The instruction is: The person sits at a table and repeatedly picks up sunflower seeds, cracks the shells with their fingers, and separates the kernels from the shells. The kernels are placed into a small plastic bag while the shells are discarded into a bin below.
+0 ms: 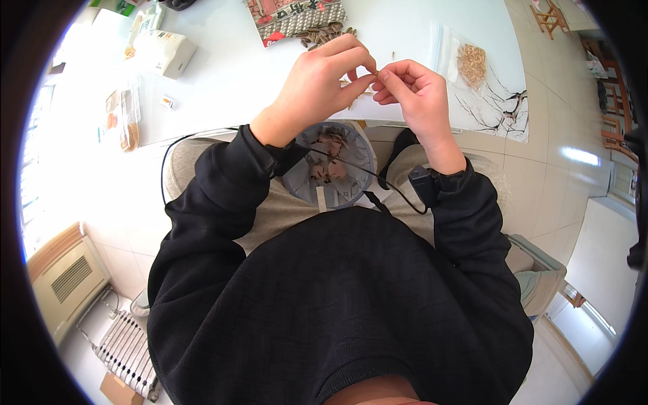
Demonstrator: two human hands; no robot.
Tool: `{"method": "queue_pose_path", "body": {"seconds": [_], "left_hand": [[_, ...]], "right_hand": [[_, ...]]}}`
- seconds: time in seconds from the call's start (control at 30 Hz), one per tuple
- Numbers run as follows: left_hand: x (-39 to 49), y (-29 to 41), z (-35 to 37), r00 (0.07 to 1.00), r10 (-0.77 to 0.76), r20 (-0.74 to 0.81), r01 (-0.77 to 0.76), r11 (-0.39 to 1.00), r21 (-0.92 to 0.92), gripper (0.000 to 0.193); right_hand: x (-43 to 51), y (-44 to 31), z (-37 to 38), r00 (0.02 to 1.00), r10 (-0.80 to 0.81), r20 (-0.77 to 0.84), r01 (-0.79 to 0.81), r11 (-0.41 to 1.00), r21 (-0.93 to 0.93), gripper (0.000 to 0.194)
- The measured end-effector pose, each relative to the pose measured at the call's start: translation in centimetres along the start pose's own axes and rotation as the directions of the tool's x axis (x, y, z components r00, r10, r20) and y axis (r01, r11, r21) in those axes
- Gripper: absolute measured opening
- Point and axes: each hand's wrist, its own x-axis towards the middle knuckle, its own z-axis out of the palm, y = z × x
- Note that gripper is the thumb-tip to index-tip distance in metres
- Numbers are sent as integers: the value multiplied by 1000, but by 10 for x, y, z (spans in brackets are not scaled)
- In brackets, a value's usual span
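Note:
My left hand (324, 76) and my right hand (417, 93) meet above the near part of the table. Thumbs and forefingers pinch a tiny brownish piece (376, 74), seemingly a sunflower seed, mostly covered by the fingertips. Beyond my left hand, a pile of striped sunflower seeds (324, 35) lies at the mouth of a printed snack bag (298, 17). Pale bits (350, 105) show on the tabletop beneath my hands, partly hidden. One small kernel (393, 54) lies apart, past my right hand. To the right, a clear zip bag (445, 55) holds many shelled kernels (472, 66).
A lined waste bin (372, 152) with scraps stands between my knees, under the table edge. A black cable (354, 169) runs between my wrist devices. Left on the white table (217, 86) are a tissue pack (164, 53), a small packet (167, 102) and a clear food package (122, 119).

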Motion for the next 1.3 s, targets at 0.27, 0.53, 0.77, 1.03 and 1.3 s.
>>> {"method": "queue_pose_path", "body": {"seconds": [0.27,0.53,0.77,1.03,1.3], "left_hand": [[1,0,-3,991,-115,64,121,988,-100,16],[2,-2,-4,984,-141,111,159,972,-172,15],[2,-5,-5,976,-190,110,209,957,-201,13],[3,-8,-10,990,-133,53,140,980,-139,14],[4,-10,-14,990,-133,53,139,983,-120,12]], "right_hand": [[1,0,-1,999,27,20,-27,1000,8,20],[1,-1,-2,999,40,32,-40,999,2,19],[1,-2,-3,998,52,24,-52,999,-11,18],[2,-3,-5,999,31,6,-31,999,-29,17],[13,11,-17,998,54,-22,-58,951,-304,16]]}}
